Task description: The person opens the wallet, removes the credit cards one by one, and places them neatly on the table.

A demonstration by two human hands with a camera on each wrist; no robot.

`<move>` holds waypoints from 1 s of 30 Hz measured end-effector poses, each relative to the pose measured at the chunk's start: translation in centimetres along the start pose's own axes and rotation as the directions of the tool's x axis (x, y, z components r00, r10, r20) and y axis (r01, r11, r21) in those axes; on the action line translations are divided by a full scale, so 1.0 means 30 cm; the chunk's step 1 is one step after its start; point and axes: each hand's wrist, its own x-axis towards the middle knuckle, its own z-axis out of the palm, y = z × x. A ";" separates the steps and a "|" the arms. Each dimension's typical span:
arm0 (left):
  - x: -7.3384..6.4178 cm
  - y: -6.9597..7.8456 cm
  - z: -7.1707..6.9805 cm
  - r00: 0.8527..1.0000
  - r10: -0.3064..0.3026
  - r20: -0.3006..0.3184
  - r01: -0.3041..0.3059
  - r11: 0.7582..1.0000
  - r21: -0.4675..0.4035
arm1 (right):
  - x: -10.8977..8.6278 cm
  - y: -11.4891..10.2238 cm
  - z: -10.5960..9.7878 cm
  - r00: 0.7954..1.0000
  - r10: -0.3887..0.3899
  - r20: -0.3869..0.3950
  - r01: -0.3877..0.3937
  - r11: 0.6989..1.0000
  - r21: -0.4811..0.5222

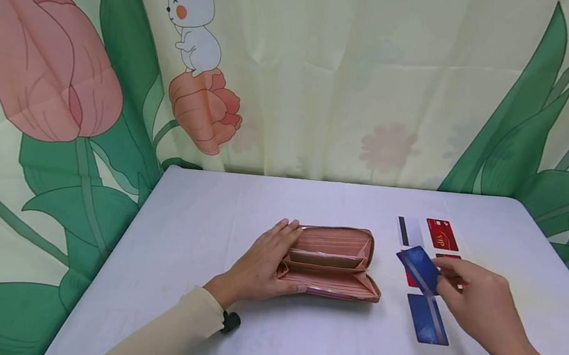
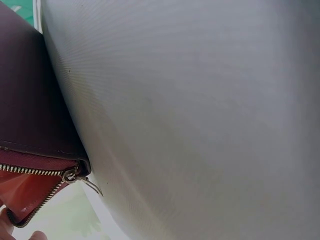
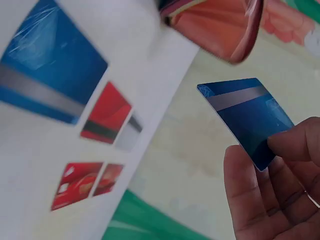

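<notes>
A pink zip-around wallet (image 1: 332,240) lies spread open on the table, its pleated compartments showing. My left hand (image 1: 259,265) grips its left end, fingers at the top edge and thumb along the lower edge. In the left wrist view the wallet's dark outer side (image 2: 35,95) and metal zip (image 2: 35,170) show, with only fingertips at the corner. To the right, my right hand (image 1: 487,308) pinches a blue card (image 3: 250,117) with a silver stripe between thumb and fingers. That card is raised above the table and partly hides the cards beneath.
Another blue card (image 1: 427,320) lies nearest the person. Farther back are a red VIP card (image 1: 442,234) and a white card (image 1: 412,232) with a black stripe. Two more red cards (image 3: 106,117) (image 3: 77,185) are partly covered in the head view. A printed curtain (image 1: 304,67) hangs behind the table.
</notes>
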 end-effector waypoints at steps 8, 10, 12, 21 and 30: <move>0.002 0.001 0.000 1.000 -0.004 0.008 0.004 1.000 -0.005 | -0.067 0.148 -0.013 0.962 0.259 0.083 -0.263 0.964 0.043; 0.002 0.001 0.000 1.000 -0.006 0.011 0.006 1.000 -0.006 | -0.079 0.178 -0.013 0.945 0.306 0.112 -0.313 0.949 0.045; 0.002 0.002 0.000 1.000 -0.010 0.017 0.010 1.000 -0.004 | -0.087 0.206 -0.013 0.925 0.351 0.148 -0.361 0.931 0.051; 0.002 0.002 -0.004 1.000 -0.017 0.023 0.017 1.000 0.001 | -0.119 0.293 0.005 0.812 0.497 0.306 -0.534 0.844 0.046; 0.002 0.000 -0.002 1.000 -0.015 0.024 0.015 1.000 0.012 | -0.131 0.314 0.017 0.780 0.526 0.341 -0.549 0.835 -0.032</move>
